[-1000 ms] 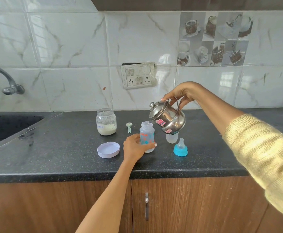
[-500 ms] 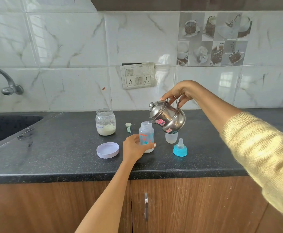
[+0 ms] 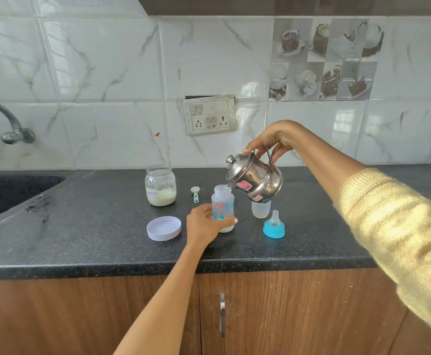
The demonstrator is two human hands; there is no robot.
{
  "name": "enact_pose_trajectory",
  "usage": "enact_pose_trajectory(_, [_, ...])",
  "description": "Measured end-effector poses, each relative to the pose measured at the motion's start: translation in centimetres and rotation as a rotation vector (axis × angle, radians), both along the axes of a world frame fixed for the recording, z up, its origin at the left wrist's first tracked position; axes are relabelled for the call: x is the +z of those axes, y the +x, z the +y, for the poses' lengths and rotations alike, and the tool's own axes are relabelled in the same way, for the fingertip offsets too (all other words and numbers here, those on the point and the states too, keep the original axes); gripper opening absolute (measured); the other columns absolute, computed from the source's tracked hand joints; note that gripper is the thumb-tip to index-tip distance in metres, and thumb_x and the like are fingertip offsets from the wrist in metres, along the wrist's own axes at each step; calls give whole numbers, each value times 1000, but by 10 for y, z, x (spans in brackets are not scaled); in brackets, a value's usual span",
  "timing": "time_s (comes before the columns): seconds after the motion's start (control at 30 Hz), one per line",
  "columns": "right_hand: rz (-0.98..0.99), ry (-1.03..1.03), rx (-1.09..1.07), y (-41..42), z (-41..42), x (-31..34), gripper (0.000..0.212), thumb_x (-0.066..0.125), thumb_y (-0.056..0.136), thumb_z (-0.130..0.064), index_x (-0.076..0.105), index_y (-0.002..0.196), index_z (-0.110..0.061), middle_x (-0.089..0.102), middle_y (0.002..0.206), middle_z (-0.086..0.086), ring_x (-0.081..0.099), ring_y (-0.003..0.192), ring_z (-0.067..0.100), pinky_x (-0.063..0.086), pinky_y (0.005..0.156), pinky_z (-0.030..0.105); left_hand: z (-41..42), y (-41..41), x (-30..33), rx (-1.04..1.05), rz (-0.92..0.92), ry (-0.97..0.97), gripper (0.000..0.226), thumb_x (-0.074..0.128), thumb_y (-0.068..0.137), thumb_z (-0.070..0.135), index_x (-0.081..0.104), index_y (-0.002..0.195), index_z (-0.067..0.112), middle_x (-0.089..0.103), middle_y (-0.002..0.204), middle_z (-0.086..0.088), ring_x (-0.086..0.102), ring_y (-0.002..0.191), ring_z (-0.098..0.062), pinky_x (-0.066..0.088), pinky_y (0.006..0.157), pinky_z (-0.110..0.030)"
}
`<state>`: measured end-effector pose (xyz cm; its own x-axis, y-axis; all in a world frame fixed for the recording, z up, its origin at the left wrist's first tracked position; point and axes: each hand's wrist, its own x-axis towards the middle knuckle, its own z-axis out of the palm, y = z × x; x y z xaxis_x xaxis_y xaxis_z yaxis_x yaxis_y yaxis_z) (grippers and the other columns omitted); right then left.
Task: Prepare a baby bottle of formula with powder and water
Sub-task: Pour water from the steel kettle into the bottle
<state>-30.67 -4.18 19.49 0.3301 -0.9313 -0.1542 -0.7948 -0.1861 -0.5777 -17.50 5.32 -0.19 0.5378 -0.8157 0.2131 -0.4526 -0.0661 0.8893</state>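
Two hands work: our left hand [image 3: 204,225] grips the light, tippy bottle [image 3: 222,206] low, our right hand [image 3: 273,139] grips the heavier kettle [image 3: 255,179] by its handle.

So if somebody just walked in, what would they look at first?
Probably the shiny steel kettle, tipped in the right hand and pouring water into the baby bottle at the middle of the dark counter. The left hand holds that bottle steady. Next, the bright blue teat standing to the bottle's right, and the jar of pale powder further back on the left.
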Motion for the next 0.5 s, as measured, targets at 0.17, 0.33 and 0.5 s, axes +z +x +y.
enact_pose_trajectory(0.17, [4,-1,-5,-2,1,1,56,70,84,-34,54,132,-10,61,129,3,55,122,28,49,84,27,0,0,0,3,3,0,68,83,65,34,56,124,12,60,127,-5,57,116,-18,44,96,-28])
enact_pose_trajectory(0.33, [18,-1,-1,-1,1,1,57,69,84,-34,54,133,-9,60,131,3,54,123,29,49,85,28,0,-1,1,8,-5,6,69,82,65,36,56,125,12,60,128,-5,57,116,-18,44,97,-29])
enact_pose_trajectory(0.5, [26,-17,0,-1,3,2,56,67,86,-35,53,132,-8,60,131,3,57,120,27,49,85,28,1,-1,0,4,8,-1,71,84,63,34,56,124,12,61,126,-5,58,114,-18,44,95,-28])
